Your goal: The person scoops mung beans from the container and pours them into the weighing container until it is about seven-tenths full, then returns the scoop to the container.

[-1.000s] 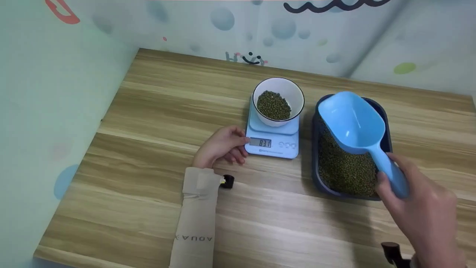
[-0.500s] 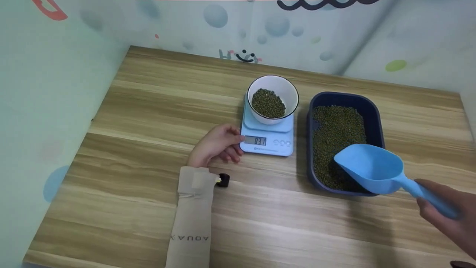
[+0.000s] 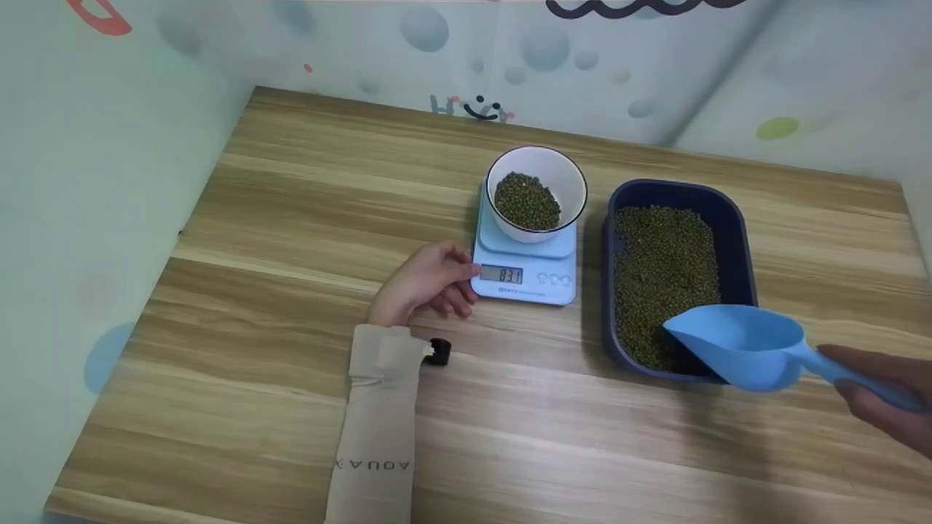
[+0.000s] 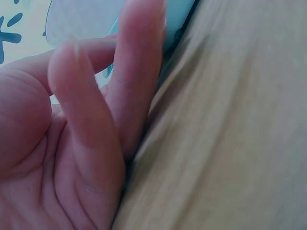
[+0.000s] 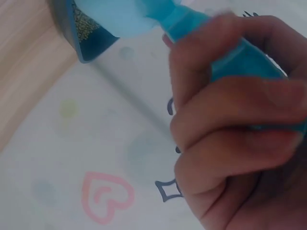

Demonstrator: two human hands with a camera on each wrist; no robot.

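Note:
A blue kitchen scale (image 3: 524,290) lies on the wooden table, its display reading 83.1. On it stands a white bowl (image 3: 571,178) partly filled with small green beans (image 3: 526,200), which look like mung beans. My left hand (image 3: 431,280) rests beside the scale, its thumb touching the left edge near the display and the other fingers loosely bent. To the right, my right hand (image 3: 885,393) grips the handle of a light-blue scoop (image 3: 750,349). The scoop is tilted over the near right corner of a dark blue tub (image 3: 610,291) of beans; its inside is only partly visible.
Wooden table surface (image 3: 306,218) extends left of the scale and in front of the tub. Walls with printed drawings (image 3: 364,44) border the table at the back and left. A black device (image 3: 438,352) sits at the left cuff.
My right hand has drawn the scoop from above the tub's far part toward me and right, to its near corner, turning it more sideways. The left hand stays at the scale; the reading is unchanged.

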